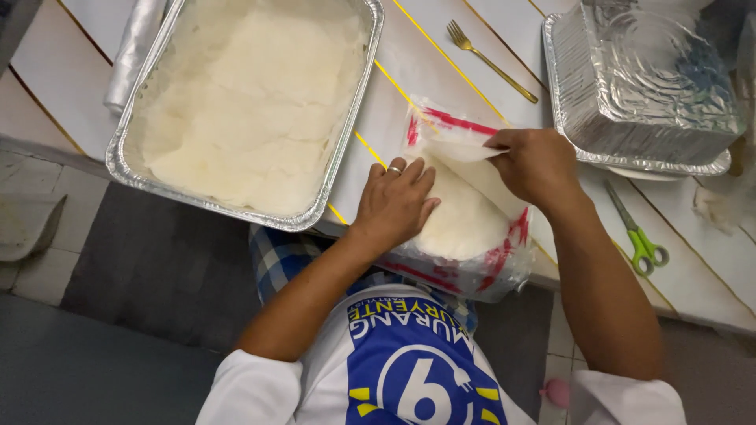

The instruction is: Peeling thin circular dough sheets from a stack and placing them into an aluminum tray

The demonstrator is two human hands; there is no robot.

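1. White tabletop [441,71] with thin yellow lines fills the upper view; grey floor shows below its near edge, where the person stands in a white and blue shirt over a checked cloth.
2. A clear plastic packet [472,260] with red print lies at the near table edge, partly overhanging it, holding a stack of thin round white wrappers [461,224].
3. The left hand [394,201], ring on one finger, lies flat with fingers spread on the stack, pressing it down rather than gripping.
4. The right hand [535,161] pinches the edge of the top sheet [457,149], peeling it up and back.
5. Risk, as a judgement: the sheet looks thin and may tear if pulled fast, or lift a second sheet with it; the overhanging packet could slide off if the left hand eases.
6. A large foil tray [346,142] lined with pale sheets sits just left of the packet.
7. An upturned foil tray [642,86], gold fork [490,59], green-handled scissors [639,236] and a foil roll [134,51] lie clear of the hands; nothing blocks them.
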